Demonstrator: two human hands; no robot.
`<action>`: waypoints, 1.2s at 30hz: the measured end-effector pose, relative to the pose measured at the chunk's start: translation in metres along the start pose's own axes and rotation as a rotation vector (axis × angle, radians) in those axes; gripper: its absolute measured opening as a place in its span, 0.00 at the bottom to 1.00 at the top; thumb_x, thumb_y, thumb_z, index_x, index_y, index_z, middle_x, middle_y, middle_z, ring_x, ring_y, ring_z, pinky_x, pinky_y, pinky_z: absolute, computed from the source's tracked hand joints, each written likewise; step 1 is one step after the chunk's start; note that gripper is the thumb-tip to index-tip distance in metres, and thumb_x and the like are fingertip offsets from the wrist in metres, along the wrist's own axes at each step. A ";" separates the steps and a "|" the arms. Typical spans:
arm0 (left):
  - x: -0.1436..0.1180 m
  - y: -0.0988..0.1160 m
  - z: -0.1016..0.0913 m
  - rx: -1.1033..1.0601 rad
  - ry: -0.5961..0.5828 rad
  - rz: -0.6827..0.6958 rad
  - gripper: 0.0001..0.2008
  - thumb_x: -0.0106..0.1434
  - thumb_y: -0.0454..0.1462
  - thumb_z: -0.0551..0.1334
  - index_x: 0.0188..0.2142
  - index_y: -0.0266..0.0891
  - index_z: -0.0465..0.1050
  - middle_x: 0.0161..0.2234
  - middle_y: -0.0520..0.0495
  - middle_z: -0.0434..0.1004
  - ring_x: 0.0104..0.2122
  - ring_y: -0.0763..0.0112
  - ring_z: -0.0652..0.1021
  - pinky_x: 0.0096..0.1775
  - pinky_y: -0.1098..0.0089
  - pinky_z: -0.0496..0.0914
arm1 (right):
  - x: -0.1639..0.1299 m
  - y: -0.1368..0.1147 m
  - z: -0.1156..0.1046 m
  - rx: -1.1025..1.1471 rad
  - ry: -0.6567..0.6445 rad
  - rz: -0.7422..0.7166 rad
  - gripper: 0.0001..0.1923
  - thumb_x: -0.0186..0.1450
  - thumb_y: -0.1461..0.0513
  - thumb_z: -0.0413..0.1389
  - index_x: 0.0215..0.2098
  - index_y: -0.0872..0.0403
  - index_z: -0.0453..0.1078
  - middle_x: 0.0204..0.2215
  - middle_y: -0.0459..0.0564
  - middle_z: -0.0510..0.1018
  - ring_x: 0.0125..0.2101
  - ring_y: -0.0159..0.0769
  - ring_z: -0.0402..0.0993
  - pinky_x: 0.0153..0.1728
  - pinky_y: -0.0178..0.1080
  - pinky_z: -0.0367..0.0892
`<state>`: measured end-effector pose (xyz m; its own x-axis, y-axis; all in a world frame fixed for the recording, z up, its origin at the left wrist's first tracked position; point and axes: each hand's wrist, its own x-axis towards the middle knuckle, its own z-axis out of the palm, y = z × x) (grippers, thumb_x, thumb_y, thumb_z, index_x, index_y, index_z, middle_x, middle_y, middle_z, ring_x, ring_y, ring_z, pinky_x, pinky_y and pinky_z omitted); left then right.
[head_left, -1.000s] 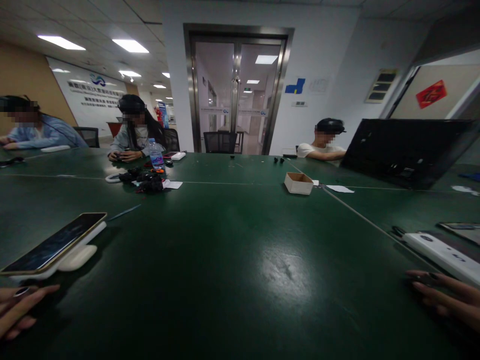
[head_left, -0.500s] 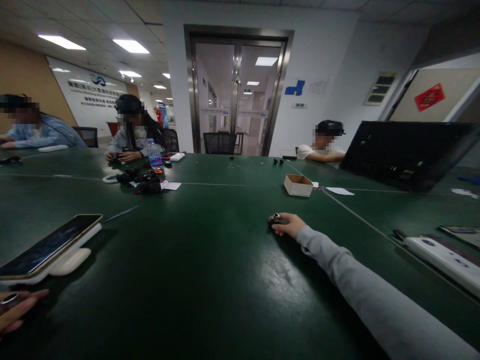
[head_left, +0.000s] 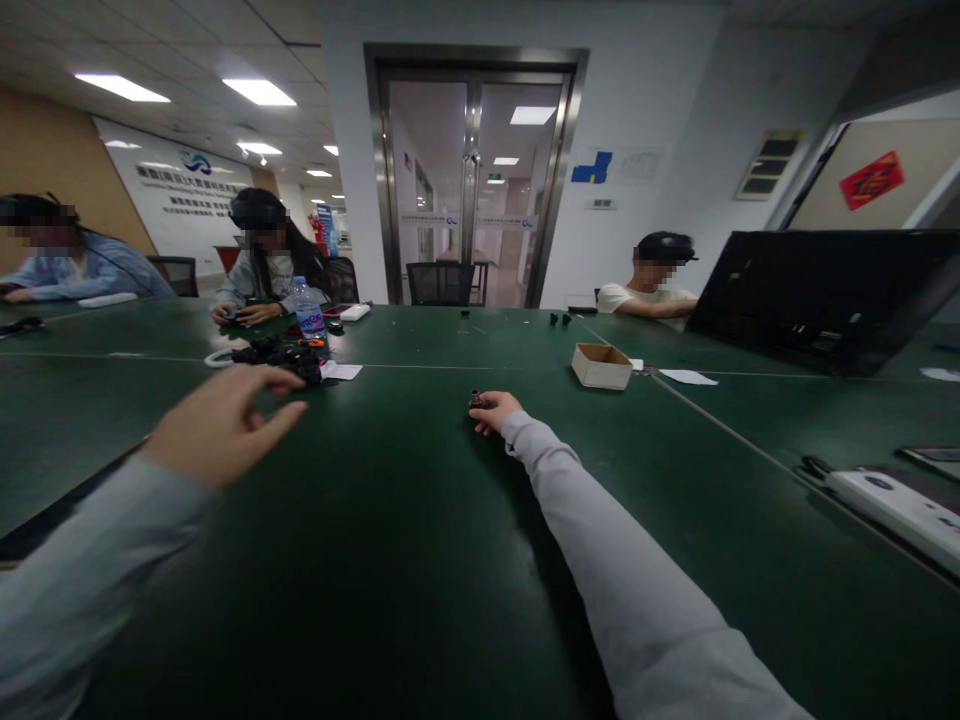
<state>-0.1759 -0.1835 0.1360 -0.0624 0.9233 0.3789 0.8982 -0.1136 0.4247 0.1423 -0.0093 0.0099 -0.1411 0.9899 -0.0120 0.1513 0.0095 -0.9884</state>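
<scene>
My right hand (head_left: 496,410) rests at the middle of the green table, its fingers closed around a small dark metal piece with a round, ring-like top (head_left: 475,398). The hand hides most of that piece, so its kind does not show. Raised above the table on the left is my left hand (head_left: 225,425), thumb and fingers apart, nothing visible between them. Its sleeve and wrist cover most of a phone, leaving only a dark edge (head_left: 71,495). Beyond the left hand lies a heap of black items (head_left: 277,355).
An open cardboard box (head_left: 602,368) stands right of centre, near white paper (head_left: 688,377). A water bottle (head_left: 307,310) is behind the black heap. At right are a white power strip (head_left: 896,515) and a large black screen (head_left: 825,300). Three people sit across the table.
My right hand has slid left and farther away with the metal piece. My left hand has come up from the lower left corner; the dark round thing it held there is out of sight.
</scene>
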 end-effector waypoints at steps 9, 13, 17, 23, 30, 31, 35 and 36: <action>0.113 0.086 0.193 -0.416 -0.091 0.096 0.17 0.45 0.39 0.66 0.37 0.42 0.72 0.30 0.47 0.72 0.32 0.67 0.72 0.37 0.69 0.65 | 0.010 0.006 0.023 0.105 0.094 -0.007 0.11 0.51 0.71 0.60 0.33 0.59 0.68 0.16 0.41 0.70 0.14 0.29 0.71 0.15 0.29 0.69; 0.110 0.093 0.234 -0.605 -0.060 0.052 0.10 0.50 0.35 0.61 0.34 0.43 0.73 0.31 0.49 0.75 0.32 0.70 0.74 0.38 0.69 0.67 | 0.010 0.014 0.019 -0.024 0.105 -0.055 0.10 0.51 0.70 0.60 0.32 0.58 0.70 0.17 0.42 0.71 0.15 0.28 0.72 0.17 0.28 0.69; 0.107 0.078 0.259 -0.850 -0.058 -0.001 0.07 0.51 0.34 0.61 0.32 0.39 0.74 0.30 0.48 0.75 0.30 0.71 0.75 0.36 0.70 0.70 | 0.009 0.014 0.019 -0.053 0.086 -0.060 0.08 0.50 0.70 0.61 0.30 0.59 0.71 0.15 0.42 0.72 0.16 0.28 0.72 0.20 0.29 0.70; 0.112 0.067 0.267 -1.023 -0.056 -0.070 0.10 0.50 0.37 0.63 0.32 0.36 0.74 0.28 0.45 0.76 0.28 0.70 0.75 0.32 0.70 0.71 | 0.011 0.004 0.018 0.312 0.211 0.026 0.08 0.53 0.73 0.57 0.31 0.60 0.71 0.15 0.42 0.70 0.15 0.26 0.70 0.21 0.29 0.71; 0.109 0.076 0.264 -0.746 -0.031 -0.105 0.08 0.55 0.38 0.58 0.31 0.38 0.74 0.23 0.48 0.75 0.24 0.72 0.75 0.30 0.73 0.69 | 0.016 0.010 0.011 0.402 0.203 -0.018 0.10 0.53 0.75 0.56 0.30 0.58 0.71 0.18 0.43 0.71 0.15 0.25 0.69 0.19 0.28 0.71; 0.109 0.075 0.265 -0.732 -0.033 -0.099 0.09 0.55 0.39 0.58 0.30 0.38 0.74 0.22 0.49 0.74 0.23 0.73 0.74 0.29 0.73 0.69 | 0.017 0.011 0.010 0.413 0.183 -0.028 0.10 0.52 0.75 0.56 0.30 0.58 0.71 0.18 0.42 0.71 0.16 0.25 0.70 0.20 0.28 0.71; 0.109 0.073 0.267 -0.827 0.004 -0.105 0.10 0.54 0.41 0.58 0.34 0.38 0.70 0.19 0.52 0.72 0.19 0.76 0.71 0.25 0.75 0.66 | 0.017 0.016 0.007 0.454 0.154 -0.062 0.13 0.49 0.75 0.58 0.31 0.57 0.71 0.21 0.42 0.71 0.18 0.25 0.71 0.23 0.30 0.73; 0.108 0.073 0.267 -0.849 0.014 -0.111 0.10 0.54 0.41 0.59 0.34 0.38 0.69 0.19 0.52 0.71 0.18 0.76 0.70 0.24 0.76 0.65 | 0.018 0.017 0.006 0.464 0.154 -0.068 0.13 0.48 0.75 0.59 0.31 0.57 0.71 0.22 0.42 0.71 0.18 0.25 0.72 0.24 0.30 0.73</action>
<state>-0.0010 0.0057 -0.0112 -0.1411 0.9415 0.3061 0.2566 -0.2639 0.9298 0.1366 0.0075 -0.0084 0.0159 0.9990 0.0427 -0.3100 0.0456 -0.9496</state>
